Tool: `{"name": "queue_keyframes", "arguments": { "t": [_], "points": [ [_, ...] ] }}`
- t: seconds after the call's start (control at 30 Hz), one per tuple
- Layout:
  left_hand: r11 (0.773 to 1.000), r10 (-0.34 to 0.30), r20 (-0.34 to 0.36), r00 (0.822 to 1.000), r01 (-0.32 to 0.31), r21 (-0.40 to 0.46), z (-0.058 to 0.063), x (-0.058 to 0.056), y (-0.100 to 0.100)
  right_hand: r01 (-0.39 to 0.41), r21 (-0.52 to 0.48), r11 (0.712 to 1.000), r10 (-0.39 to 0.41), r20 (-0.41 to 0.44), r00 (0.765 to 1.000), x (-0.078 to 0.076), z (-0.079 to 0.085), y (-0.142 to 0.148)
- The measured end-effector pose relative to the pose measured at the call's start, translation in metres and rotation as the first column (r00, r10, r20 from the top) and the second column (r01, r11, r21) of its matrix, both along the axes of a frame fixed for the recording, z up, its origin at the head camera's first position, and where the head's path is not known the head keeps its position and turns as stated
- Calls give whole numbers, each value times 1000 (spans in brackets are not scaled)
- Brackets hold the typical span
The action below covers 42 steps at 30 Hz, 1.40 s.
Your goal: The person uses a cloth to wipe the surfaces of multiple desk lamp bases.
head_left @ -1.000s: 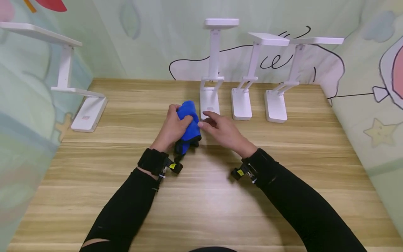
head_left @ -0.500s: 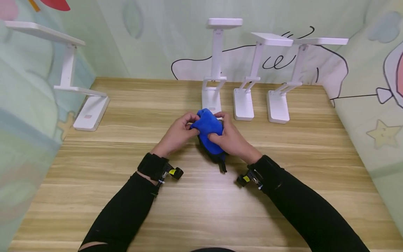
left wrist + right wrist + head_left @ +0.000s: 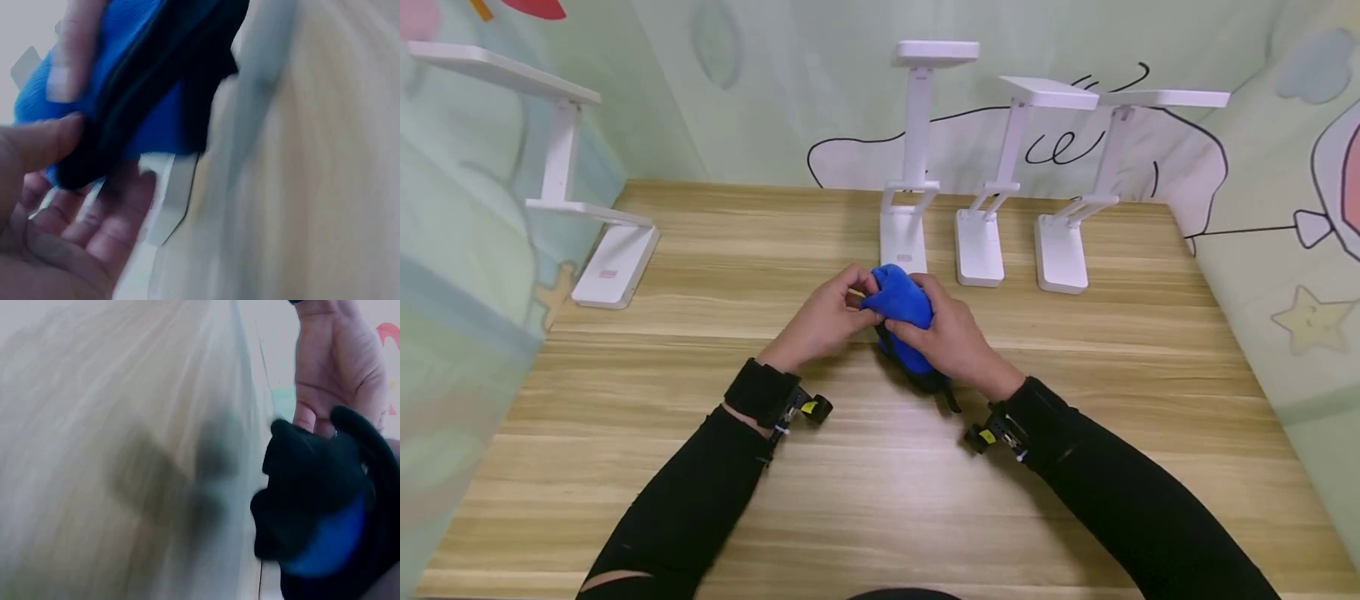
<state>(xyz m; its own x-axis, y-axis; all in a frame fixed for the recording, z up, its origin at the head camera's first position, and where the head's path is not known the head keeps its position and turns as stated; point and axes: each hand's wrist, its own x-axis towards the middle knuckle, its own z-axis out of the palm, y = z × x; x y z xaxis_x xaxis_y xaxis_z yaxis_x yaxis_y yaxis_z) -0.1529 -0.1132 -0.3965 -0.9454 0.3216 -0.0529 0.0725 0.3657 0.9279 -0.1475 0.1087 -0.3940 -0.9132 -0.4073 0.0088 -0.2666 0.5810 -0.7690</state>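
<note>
A folded blue fabric piece with black edging [image 3: 904, 298] is gathered between both hands near the middle of the table. My left hand [image 3: 823, 321] pinches its left edge, thumb on the near side. My right hand [image 3: 958, 337] grips it from the right, thumb across the front. A short black strap [image 3: 953, 398] dangles at the lower end. In the left wrist view the left thumb [image 3: 47, 144] meets the fabric's black edge. Dark bulky folds [image 3: 312, 481] fill the right side of the right wrist view. The fabric's exact kind cannot be told.
Directly behind the hands stands a white desk lamp [image 3: 901, 233], its base partly overlapped by the fabric. To its right are two more lamps, the middle one [image 3: 979, 254] and the outer one [image 3: 1062, 258]. Another lamp [image 3: 617, 267] stands at the table's left edge. Patterned curtains surround the wooden table [image 3: 880, 500].
The blue fabric has shifted right from the left hand to between both hands. My right hand has taken hold of it, and its top now folds over toward the left.
</note>
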Motion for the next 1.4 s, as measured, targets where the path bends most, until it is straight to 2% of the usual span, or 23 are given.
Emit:
{"name": "queue_keyframes", "arguments": {
  "t": [0.07, 0.13, 0.2, 0.3, 0.47, 0.63, 0.7, 0.8, 0.9, 1.0, 1.07, 1.2, 1.4],
  "points": [
    [995, -10, -43, 999, 6, -99, 4, -4, -10, 18, 59, 998, -14, -76, 997, -1, -1, 1],
    [976, 3, -88, 996, -22, -215, 9, -9, -23, 29, 122, 992, -12, -137, 991, -2, -1, 4],
    [939, 39, -137, 990, -83, -334, 11, -12, -39, 33, 177, 984, 0, -183, 983, -2, 0, 9],
    [872, 115, -194, 974, -193, -449, 13, -15, -66, 35, 246, 969, 26, -238, 971, 2, 4, 21],
    [763, 229, -289, 930, -355, -540, 17, -18, -115, 43, 341, 939, 61, -290, 955, 9, 9, 43],
    [670, 275, -367, 889, -450, -590, 26, -19, -164, 43, 394, 918, 99, -334, 937, 13, 8, 56],
    [632, 271, -390, 880, -469, -617, 29, -19, -181, 42, 410, 911, 121, -363, 924, 14, 7, 59],
    [584, 270, -397, 877, -477, -657, 30, -19, -204, 39, 422, 906, 143, -392, 909, 15, 4, 60],
    [537, 290, -387, 875, -483, -692, 28, -19, -224, 34, 429, 903, 153, -395, 906, 15, 3, 59],
    [502, 344, -346, 873, -483, -718, 25, -18, -241, 25, 436, 900, 157, -377, 913, 16, 2, 58],
    [491, 381, -307, 872, -473, -732, 23, -16, -248, 19, 442, 897, 161, -366, 917, 17, 1, 58],
    [490, 422, -264, 867, -464, -738, 19, -11, -255, 21, 450, 893, 164, -367, 916, 17, -1, 57],
    [497, 465, -248, 850, -483, -721, 13, -8, -256, 25, 457, 889, 163, -368, 916, 17, -3, 56]
  ]
}}
